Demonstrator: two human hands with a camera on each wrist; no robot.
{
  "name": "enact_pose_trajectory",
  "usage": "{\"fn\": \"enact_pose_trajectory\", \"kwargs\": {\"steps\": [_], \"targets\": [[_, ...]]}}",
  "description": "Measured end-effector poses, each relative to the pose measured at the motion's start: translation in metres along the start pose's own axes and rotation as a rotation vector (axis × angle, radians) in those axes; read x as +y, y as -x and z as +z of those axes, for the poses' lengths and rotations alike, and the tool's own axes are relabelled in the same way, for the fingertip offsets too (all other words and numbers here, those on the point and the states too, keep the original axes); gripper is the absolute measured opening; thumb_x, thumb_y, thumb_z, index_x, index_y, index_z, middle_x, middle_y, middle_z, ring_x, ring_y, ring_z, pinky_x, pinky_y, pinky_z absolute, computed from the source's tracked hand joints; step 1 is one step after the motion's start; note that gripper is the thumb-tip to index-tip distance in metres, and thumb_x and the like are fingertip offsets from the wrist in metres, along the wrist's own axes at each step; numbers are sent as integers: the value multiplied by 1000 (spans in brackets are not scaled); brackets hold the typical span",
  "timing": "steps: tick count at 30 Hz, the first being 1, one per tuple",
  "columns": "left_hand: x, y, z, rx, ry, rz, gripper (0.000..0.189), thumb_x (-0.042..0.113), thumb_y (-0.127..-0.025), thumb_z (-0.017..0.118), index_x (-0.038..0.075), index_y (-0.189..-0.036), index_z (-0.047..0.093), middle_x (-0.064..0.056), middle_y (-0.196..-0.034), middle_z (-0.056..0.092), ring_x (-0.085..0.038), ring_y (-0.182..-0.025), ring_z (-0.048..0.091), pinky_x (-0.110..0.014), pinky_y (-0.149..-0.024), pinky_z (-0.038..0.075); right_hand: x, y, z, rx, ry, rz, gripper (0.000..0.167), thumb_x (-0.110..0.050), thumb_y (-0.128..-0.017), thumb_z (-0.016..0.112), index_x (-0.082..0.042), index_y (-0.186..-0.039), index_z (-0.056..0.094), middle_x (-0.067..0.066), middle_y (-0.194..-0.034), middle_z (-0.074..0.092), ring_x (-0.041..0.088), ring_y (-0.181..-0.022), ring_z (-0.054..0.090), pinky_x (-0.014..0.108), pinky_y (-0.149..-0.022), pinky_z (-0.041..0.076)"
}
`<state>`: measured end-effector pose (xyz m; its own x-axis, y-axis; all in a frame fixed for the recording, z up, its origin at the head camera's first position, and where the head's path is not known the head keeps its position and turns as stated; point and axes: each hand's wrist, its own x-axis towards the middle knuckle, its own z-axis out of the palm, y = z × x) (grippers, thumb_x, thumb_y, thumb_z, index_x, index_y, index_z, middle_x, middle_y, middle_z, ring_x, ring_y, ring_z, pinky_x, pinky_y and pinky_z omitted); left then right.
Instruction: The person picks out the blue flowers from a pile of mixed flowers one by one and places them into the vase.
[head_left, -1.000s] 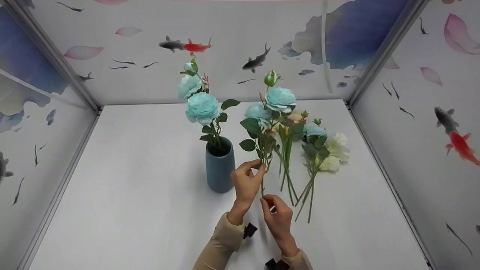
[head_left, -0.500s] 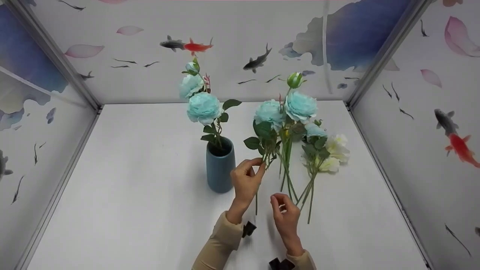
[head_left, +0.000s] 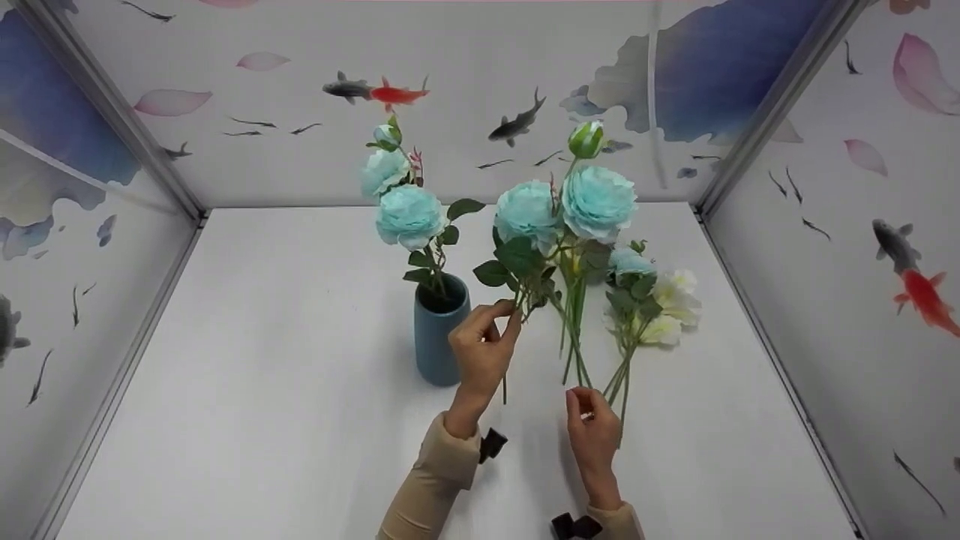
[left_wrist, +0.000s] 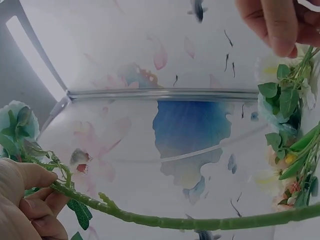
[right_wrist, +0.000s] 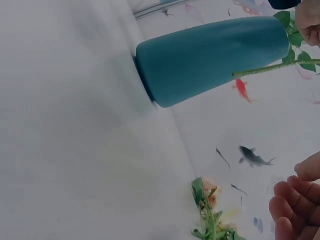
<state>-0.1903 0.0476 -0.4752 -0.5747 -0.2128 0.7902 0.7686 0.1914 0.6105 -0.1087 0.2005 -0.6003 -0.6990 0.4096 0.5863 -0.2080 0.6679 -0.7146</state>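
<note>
My left hand [head_left: 480,349] pinches the green stem [left_wrist: 150,221] of a light-blue peony [head_left: 598,202] between thumb and fingers. This spray has two full blooms, a green bud and dark leaves, and it stands upright over the table. The stem's lower end hangs below the hand. To the right, my right hand [head_left: 594,435] is loosely curled with nothing in it, thumb apart from the fingers in the right wrist view. A blue-teal vase [head_left: 435,345] stands left of my left hand. Another blue peony spray [head_left: 409,217] rises from its mouth.
On the right of the white table [head_left: 285,375] lie several more flowers: a bunch of green stems [head_left: 574,315], a blue bloom [head_left: 631,261] and pale yellow-white flowers [head_left: 675,296]. Walls printed with fish and petals enclose the back and sides.
My right hand has let go of the stem's lower end and moved right. My left hand, still pinching the peony, has risen slightly, and the blooms have swung right.
</note>
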Motion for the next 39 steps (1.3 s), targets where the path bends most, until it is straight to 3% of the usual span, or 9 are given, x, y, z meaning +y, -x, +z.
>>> {"fn": "enact_pose_trajectory", "kwargs": {"steps": [6, 11, 19, 29, 39], "targets": [[4, -10, -4, 12, -7, 14, 9, -5, -76, 71, 0, -83, 72, -8, -73, 67, -9, -42, 34, -22, -41, 29, 15, -4, -9, 15, 171, 98, 6, 0, -76, 72, -1, -79, 66, 5, -63, 61, 15, -53, 54, 22, -50, 38], [8, -19, -8, 18, -8, 40, 9, -5, -77, 70, -1, -85, 72, -9, -75, 68, -9, -42, 34, -22, -41, 29, 24, -5, -17, -4, 250, 172, 7, -3, -77, 72, -2, -80, 66, 5, -65, 62, 17, -54, 55, 31, -48, 39], [12, -36, -12, 61, 2, 65, 8, -4, -77, 71, -1, -85, 73, -11, -74, 68, -9, -41, 33, -22, -40, 27, 34, -5, -22, -30, 271, 237, 9, -4, -76, 72, -2, -83, 67, 6, -68, 63, 21, -58, 59, 35, -51, 40], [19, -55, -13, 118, 28, 75, 10, -8, -75, 70, -2, -83, 72, -10, -72, 67, -11, -41, 32, -24, -39, 27, 39, -5, -24, -146, 298, 294, 9, -2, -76, 71, 0, -82, 66, 6, -67, 60, 23, -60, 57, 36, -52, 40], [20, -69, -16, 155, 20, 88, 12, -10, -74, 70, -2, -84, 71, -10, -73, 67, -13, -42, 32, -25, -40, 26, 38, -5, -26, -212, 297, 339, 9, -8, -80, 68, -1, -84, 66, 6, -71, 63, 23, -64, 60, 39, -55, 43]]}}
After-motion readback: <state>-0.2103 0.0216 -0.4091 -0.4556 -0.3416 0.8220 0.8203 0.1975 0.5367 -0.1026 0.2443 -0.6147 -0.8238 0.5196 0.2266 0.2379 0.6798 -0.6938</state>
